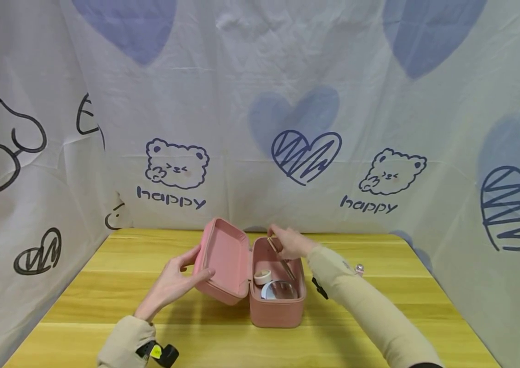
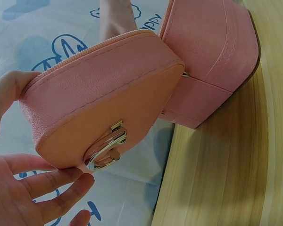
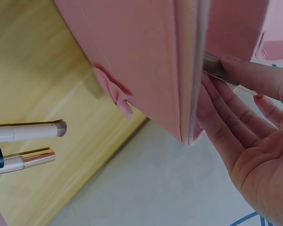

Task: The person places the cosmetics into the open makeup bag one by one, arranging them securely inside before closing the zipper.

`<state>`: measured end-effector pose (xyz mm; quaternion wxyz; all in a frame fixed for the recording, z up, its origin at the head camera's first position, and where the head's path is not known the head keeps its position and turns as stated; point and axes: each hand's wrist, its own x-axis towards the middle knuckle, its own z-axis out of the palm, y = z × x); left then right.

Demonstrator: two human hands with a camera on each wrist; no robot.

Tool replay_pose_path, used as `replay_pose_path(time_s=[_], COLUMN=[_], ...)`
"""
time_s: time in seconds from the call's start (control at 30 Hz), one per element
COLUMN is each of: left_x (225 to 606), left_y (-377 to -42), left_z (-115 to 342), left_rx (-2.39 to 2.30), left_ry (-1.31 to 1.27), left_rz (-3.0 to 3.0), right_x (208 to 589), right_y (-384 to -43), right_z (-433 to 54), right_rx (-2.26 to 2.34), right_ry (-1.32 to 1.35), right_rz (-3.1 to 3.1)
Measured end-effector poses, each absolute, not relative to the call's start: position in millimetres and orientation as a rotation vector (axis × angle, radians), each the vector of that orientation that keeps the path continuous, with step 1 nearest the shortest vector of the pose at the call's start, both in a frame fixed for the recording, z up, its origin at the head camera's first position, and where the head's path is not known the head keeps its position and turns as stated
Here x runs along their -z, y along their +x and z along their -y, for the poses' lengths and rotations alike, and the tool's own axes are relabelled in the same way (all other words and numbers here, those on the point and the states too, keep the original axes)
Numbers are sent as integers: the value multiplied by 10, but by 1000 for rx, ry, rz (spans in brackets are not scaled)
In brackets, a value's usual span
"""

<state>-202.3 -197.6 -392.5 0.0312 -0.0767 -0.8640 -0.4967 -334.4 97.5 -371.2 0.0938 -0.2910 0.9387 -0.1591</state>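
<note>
A pink cosmetic case [image 1: 277, 313] stands on the table, its lid [image 1: 227, 258] swung out to the left. My left hand [image 1: 174, 283] holds the lid's edge, thumb on the rim and fingers against the outer face; the left wrist view shows a gold-toned handle [image 2: 106, 148] there. Inside the case's far end, my right hand [image 1: 289, 243] pinches a slender, gold-toned stick-like item [image 1: 285, 263]; its kind is unclear, and the right wrist view shows only part of it. Nearer the front lie a small white round container [image 1: 262, 276] and a round, mirror-like disc [image 1: 283, 290].
Right of the case, partly behind the right forearm, is a small shiny pinkish item [image 1: 359, 269]. The right wrist view shows a white-handled makeup brush [image 3: 33, 132] and a stick with a coppery end [image 3: 37, 159] on the table. A printed cloth [image 1: 241, 76] hangs behind.
</note>
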Motion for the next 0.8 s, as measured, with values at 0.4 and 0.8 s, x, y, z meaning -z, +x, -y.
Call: replay_pose_path(time_s=[0.4,0.8], left_x=[3939,3940], left_y=[-2036,-2038], left_z=[1978,1978], left_rx=[1529,1538], left_ry=[-251,-267], left_rz=[2656,2648], right_x=[3786,3760], right_y=[-3314,-3338], right_z=[-951,-1089], right_rx=[422,534], right_ry=[-794,-904], right_rz=[-2792,-2845])
